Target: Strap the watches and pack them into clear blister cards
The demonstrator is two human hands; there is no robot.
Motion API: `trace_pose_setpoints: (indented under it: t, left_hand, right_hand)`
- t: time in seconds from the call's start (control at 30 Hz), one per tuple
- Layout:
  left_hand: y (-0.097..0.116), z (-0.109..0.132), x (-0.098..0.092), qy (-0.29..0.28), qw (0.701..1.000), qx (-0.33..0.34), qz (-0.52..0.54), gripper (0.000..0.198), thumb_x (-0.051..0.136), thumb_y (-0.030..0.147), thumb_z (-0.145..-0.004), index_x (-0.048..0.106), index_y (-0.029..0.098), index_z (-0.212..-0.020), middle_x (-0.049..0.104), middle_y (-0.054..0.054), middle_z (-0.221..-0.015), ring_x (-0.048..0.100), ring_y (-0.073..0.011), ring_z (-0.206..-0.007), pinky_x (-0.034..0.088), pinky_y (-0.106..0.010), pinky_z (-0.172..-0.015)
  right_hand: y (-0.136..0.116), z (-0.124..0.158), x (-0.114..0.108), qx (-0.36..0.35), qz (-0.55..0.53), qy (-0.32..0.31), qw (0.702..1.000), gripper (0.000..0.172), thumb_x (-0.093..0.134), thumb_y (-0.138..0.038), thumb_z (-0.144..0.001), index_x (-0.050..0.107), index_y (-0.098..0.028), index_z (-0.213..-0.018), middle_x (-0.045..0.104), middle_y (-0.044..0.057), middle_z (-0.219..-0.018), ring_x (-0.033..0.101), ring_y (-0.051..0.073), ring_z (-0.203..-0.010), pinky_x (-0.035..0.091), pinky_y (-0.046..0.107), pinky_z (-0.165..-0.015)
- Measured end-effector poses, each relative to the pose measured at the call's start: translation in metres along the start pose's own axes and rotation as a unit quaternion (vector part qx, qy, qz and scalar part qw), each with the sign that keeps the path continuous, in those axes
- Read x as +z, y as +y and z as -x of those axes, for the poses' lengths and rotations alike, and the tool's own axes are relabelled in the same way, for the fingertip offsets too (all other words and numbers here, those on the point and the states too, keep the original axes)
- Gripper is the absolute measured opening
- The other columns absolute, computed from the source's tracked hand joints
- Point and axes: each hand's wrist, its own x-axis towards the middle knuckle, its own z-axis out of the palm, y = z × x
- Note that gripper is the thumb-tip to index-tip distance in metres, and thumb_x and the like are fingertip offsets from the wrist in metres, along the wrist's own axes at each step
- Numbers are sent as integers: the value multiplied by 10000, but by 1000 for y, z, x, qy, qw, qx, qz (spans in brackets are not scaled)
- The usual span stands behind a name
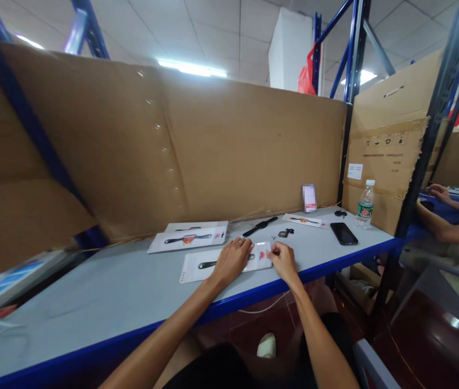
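A long white smartwatch box (191, 274), with a dark watch strap showing on its face, lies flat near the front edge of the table. My left hand (232, 260) rests across its middle with the fingers stretched out, covering part of the face. At the box's right end, my right hand (285, 261) has its fingers closed in a pinch on the edge. Behind the hands lies a black smartwatch (260, 227) with its strap spread out. Small dark pieces (286, 233) sit to its right. Two similar boxes (186, 237) overlap at the back left.
Further right are a flat printed package (303, 220), a propped phone (309, 198), a black phone (344, 234) and a water bottle (365, 205). A cardboard wall (253, 151) closes the back. Beyond the right-hand post, another person's arm (440, 219) shows.
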Motion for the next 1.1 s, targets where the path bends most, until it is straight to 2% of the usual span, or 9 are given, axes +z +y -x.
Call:
trace_pose_setpoints:
  t: [0.1, 0.2, 0.3, 0.4, 0.6, 0.93, 1.03, 1.1]
  left_hand:
    - [1, 1, -3, 0, 1000, 0, 13, 313, 363, 291, -1059, 652, 191, -990, 692, -130, -952, 628, -286, -961, 451, -413, -856]
    - [5, 3, -9, 20, 997, 54, 45, 335, 451, 401, -1035, 649, 185, -1197, 688, -143, -1135, 615, -298, -1090, 451, -432, -939]
    - [11, 4, -13, 16, 989, 137, 61, 574, 570, 567, -959, 571, 205, -1405, 631, -154, -1341, 565, -323, -1248, 404, -470, -1065]
    - [13, 3, -12, -11, 986, 155, 53, 715, 589, 648, -920, 515, 215, -1484, 596, -162, -1413, 538, -337, -1304, 360, -499, -1122]
    - [11, 2, -6, -29, 986, 152, 54, 817, 569, 681, -915, 439, 181, -1548, 589, -188, -1398, 548, -352, -1289, 377, -498, -1103]
    - [15, -1, -5, -61, 988, 132, 57, 780, 459, 674, -970, 429, 146, -1543, 595, -195, -1314, 586, -325, -1195, 433, -465, -1024]
    - [18, -3, -7, -57, 987, 138, 51, 810, 460, 699, -957, 425, 140, -1541, 596, -185, -1298, 587, -315, -1180, 441, -462, -1016]
    - [12, -3, -11, -36, 990, 125, 47, 713, 468, 632, -988, 457, 156, -1518, 601, -173, -1289, 579, -307, -1187, 436, -467, -1026]
  right_hand:
    - [0, 0, 0, 3, -5, 5, 1000, 161, 671, -209, -744, 552, -234, -638, 637, -41, -664, 601, 163, -681, 415, 247, -680]
    - [0, 0, -1, 10, 6, 12, 1000, 171, 677, -213, -740, 547, -238, -631, 640, -40, -660, 606, 168, -682, 413, 250, -679]
    - [-1, 1, -2, 11, 6, 9, 1000, 173, 669, -210, -741, 538, -240, -632, 628, -44, -639, 599, 165, -665, 402, 250, -664]
    - [-1, 1, -3, 8, -10, 1, 1000, 154, 656, -212, -734, 535, -240, -643, 611, -48, -621, 590, 162, -649, 394, 249, -648]
    - [1, 0, -2, 2, -19, 4, 1000, 119, 627, -282, -731, 561, -237, -644, 625, -32, -643, 589, 170, -665, 403, 258, -653]
    - [12, -7, -4, -30, -20, 17, 999, 180, 618, -368, -683, 529, -236, -598, 563, -18, -569, 523, 181, -599, 364, 296, -632]
    - [12, -7, -7, -36, -23, 10, 999, 235, 614, -432, -689, 539, -233, -591, 566, -15, -560, 516, 182, -591, 366, 299, -632]
    - [10, -6, -8, -36, -19, 13, 999, 251, 607, -455, -687, 539, -232, -592, 569, -13, -560, 519, 185, -600, 368, 302, -642]
